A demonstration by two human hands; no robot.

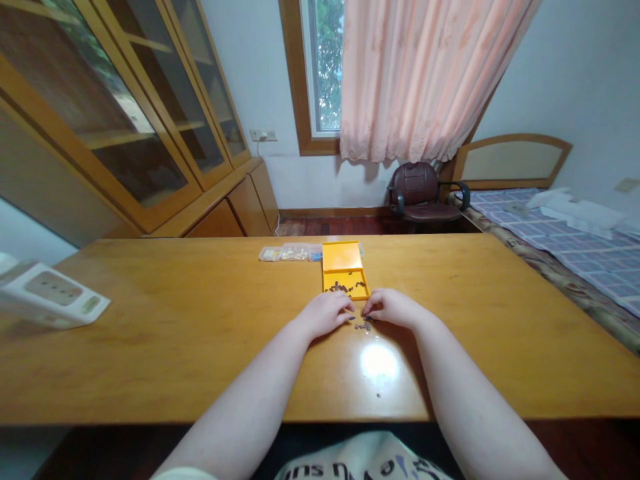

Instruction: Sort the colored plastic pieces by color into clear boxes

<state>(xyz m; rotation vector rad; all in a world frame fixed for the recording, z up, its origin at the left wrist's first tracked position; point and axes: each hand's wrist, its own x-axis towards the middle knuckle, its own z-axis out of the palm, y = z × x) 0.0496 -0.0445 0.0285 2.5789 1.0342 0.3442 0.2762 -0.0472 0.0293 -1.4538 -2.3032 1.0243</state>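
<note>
A yellow box (pixel 342 256) lies open on the table, its lid tipped toward the far side. Several small dark pieces (pixel 343 287) are scattered in its near tray. Just in front of the box, my left hand (pixel 329 312) rests at the table with fingers curled and tips close together. My right hand (pixel 393 308) faces it, thumb and fingers pinched low over the table. Whatever either hand holds is too small to make out. Between and just below the fingertips lies a little group of dark pieces (pixel 364 327) on the wood.
Clear plastic cases (pixel 294 253) with small contents stand left of the yellow box. A white box (pixel 53 293) sits at the table's left side. One dark speck (pixel 379 395) lies near the front edge of the wooden table (pixel 210 300). An office chair (pixel 417 193) stands beyond.
</note>
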